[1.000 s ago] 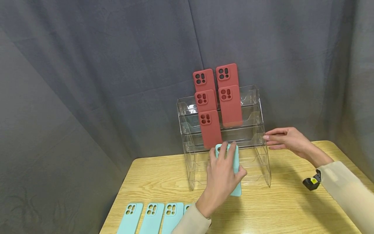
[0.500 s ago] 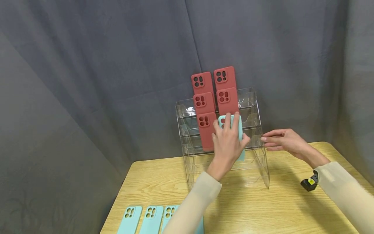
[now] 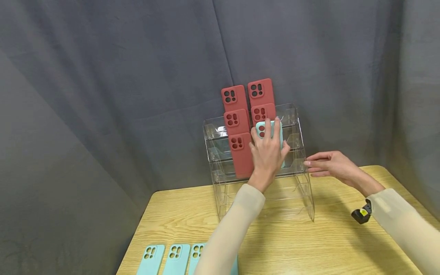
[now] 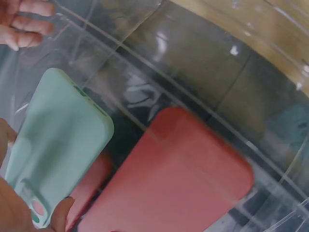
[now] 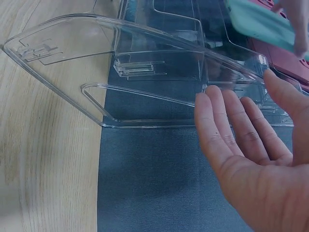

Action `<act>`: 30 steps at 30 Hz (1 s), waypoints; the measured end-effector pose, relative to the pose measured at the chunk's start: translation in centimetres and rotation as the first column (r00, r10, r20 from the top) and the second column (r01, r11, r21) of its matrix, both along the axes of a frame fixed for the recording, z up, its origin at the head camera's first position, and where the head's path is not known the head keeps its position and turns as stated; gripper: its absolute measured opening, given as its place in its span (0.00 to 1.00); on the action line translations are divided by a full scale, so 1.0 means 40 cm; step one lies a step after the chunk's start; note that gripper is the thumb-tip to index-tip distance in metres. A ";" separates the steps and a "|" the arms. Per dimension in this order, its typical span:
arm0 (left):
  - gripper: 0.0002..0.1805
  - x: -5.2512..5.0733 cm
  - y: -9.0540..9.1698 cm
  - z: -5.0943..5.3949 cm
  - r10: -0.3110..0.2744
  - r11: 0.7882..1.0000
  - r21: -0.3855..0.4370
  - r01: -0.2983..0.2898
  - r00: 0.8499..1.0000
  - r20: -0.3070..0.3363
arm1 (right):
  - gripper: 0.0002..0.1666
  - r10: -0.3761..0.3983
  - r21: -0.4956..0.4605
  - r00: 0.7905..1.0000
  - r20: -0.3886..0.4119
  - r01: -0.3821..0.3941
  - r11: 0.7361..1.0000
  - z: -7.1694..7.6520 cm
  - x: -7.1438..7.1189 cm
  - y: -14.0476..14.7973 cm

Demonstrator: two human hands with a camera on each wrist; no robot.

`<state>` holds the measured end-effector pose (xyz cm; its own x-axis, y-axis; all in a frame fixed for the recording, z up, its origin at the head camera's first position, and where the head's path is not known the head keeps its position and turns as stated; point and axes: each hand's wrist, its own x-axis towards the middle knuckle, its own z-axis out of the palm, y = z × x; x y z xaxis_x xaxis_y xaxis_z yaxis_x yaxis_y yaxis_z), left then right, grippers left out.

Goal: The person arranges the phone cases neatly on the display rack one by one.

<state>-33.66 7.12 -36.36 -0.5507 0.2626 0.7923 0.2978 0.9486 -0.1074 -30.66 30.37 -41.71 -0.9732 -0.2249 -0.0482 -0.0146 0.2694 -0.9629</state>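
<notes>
My left hand [image 3: 269,156] grips a mint phone case [image 4: 63,125] by its edges, fingers over the camera-cutout end. It is held upright in front of the right column of the clear tiered display rack [image 3: 295,142]. Behind it, partly hidden, is a red phone case [image 3: 261,110]. Another red phone case [image 3: 242,160] stands on a tier just to the left. My right hand [image 3: 335,168] has its fingers extended at the rack's right side; the fingertips [image 5: 203,104] appear to touch the side panel.
More red phone cases [image 3: 234,97] stand on the upper tiers. Several mint phone cases [image 3: 150,261] lie in a row on the wooden table [image 3: 178,217] at front left, some hidden by my left sleeve. A grey curtain [image 3: 154,95] hangs close behind the rack.
My left hand has lifted the mint phone case from below the tiers to in front of the right-hand red cases. My right hand stays beside the rack. The view has shifted slightly.
</notes>
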 end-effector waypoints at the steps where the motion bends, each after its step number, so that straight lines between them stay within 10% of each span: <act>1: 0.42 -0.005 0.000 -0.004 0.004 1.000 0.000 -0.004 1.000 0.006 | 0.38 0.000 -0.003 1.000 0.001 0.000 1.000 0.001 0.000 -0.001; 30: 0.46 0.013 0.026 -0.067 0.182 0.981 -0.082 -0.178 0.982 0.047 | 0.37 0.017 0.022 1.000 0.007 -0.018 1.000 0.014 0.002 -0.021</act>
<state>-33.14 8.15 -39.03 -0.6359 0.2143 0.7414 0.1307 0.9767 -0.1703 -30.57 29.54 -41.15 -0.9688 -0.2407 -0.0596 -0.0132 0.2901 -0.9569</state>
